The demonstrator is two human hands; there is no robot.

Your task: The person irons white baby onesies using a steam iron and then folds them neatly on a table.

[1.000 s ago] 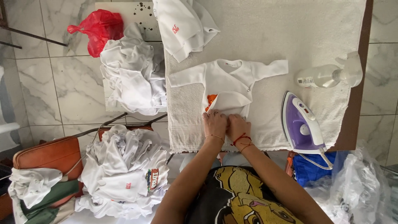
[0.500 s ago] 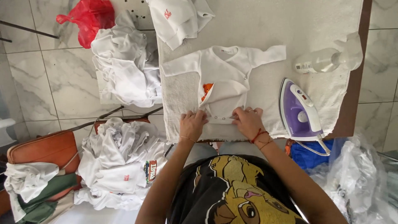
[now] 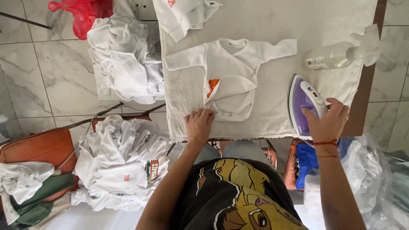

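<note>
Right hand [image 3: 327,121] has left the baby bodysuit [image 3: 232,81] and now grips the purple iron [image 3: 303,102] at right; left hand [image 3: 199,123] shifted slightly left of the hem.

Head view: you look straight down, close, over your own chest onto the ironing table [image 3: 272,17] and tiled floor [image 3: 55,76].

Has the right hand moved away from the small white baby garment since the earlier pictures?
Yes. The right hand has left the white baby garment and gone to the right, onto the purple and white iron standing on the towel-covered board.
</note>
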